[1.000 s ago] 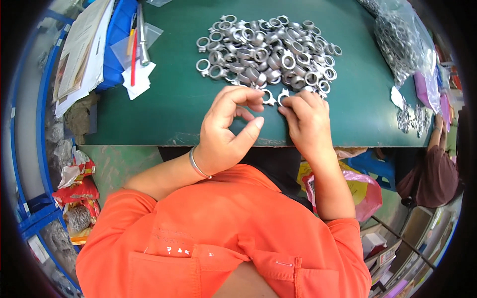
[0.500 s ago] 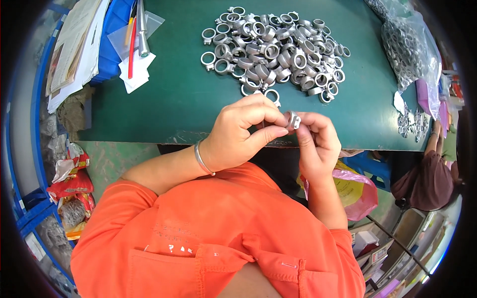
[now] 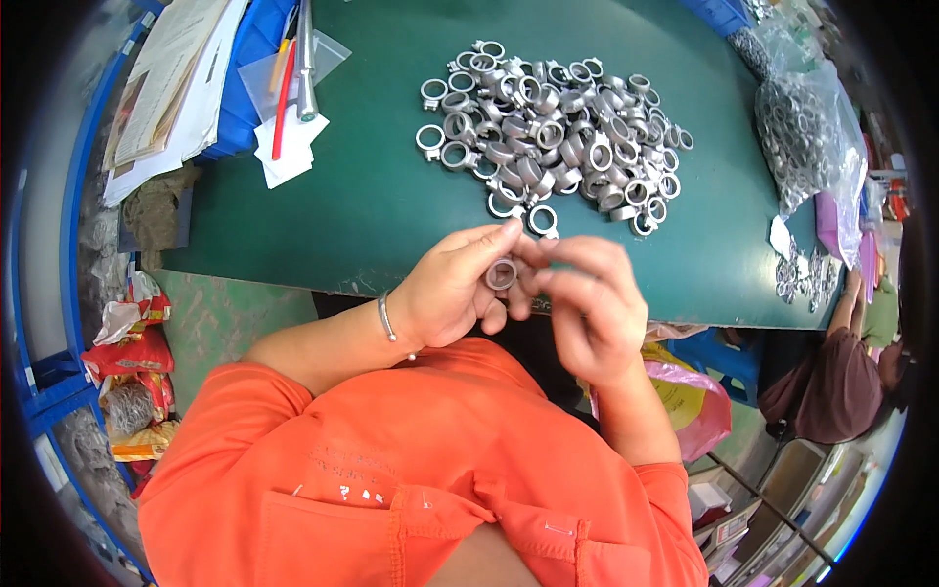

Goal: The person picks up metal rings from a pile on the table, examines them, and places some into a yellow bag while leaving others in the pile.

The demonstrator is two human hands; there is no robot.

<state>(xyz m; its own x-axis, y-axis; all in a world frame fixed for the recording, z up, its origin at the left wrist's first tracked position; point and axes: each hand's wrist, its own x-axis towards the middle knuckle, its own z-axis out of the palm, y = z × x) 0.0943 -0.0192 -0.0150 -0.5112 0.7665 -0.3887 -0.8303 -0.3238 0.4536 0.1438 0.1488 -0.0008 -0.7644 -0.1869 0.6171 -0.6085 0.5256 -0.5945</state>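
In my left hand (image 3: pixel 455 279) sits a grey metal ring clamp (image 3: pixel 502 275), its round opening turned up toward me. The fingers curl around it, and the thumb points up past it. Close against those fingertips is my right hand (image 3: pixel 597 308), its bent fingers smeared by motion. Whether it grips anything is hidden. Just beyond both hands, a large heap of similar ring clamps (image 3: pixel 548 137) is spread on the green table (image 3: pixel 372 215). A couple of ring clamps lie at the heap's near edge, close to my fingertips.
A clear bag of small metal parts (image 3: pixel 812 127) stands at the right, with loose small parts (image 3: pixel 807 274) nearby. At the left are a blue bin (image 3: pixel 235 108), papers (image 3: pixel 171 88) and a red pen (image 3: pixel 284 103). Another person's arm (image 3: pixel 846 303) shows at far right.
The ring clamp, between both hands' fingertips before, now rests in my left hand, lower and turned with its opening up. My left palm has rolled upward; my right fingers have shifted off the clamp.
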